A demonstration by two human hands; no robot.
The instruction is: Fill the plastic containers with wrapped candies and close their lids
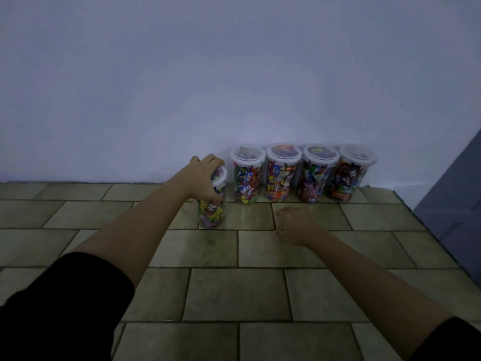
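**Last jar in hand, one slot open at the row's left end**

Head view: four lidded containers (303,173) stand upright in a row along the far edge of the tiled surface (234,295), backs to the pale wall (234,74). All are packed with wrapped candies (247,188) and their white lids look seated. A fifth container (212,212), also full and capped with a white lid (221,175), stands just left of the row and a little nearer the person. Its long axis is vertical or close to it (the wide lens makes a slight lean hard to rule out).

The left hand (205,178) grips this container from above, fingers curled down over the lid and upper wall. The right hand (296,225) holds nothing. It is loosely curled over the surface, to the right of the held container and in front of the row's middle. Whether it touches the tiles cannot be told.

The relation that matters is that the free place lies straight behind the held container, at the far edge beside the leftmost container of the row. The left hand is already on the container and is the nearer one, so a short push away from the person, kept clear of the neighbour, looks like all that is left. The task appears almost finished.
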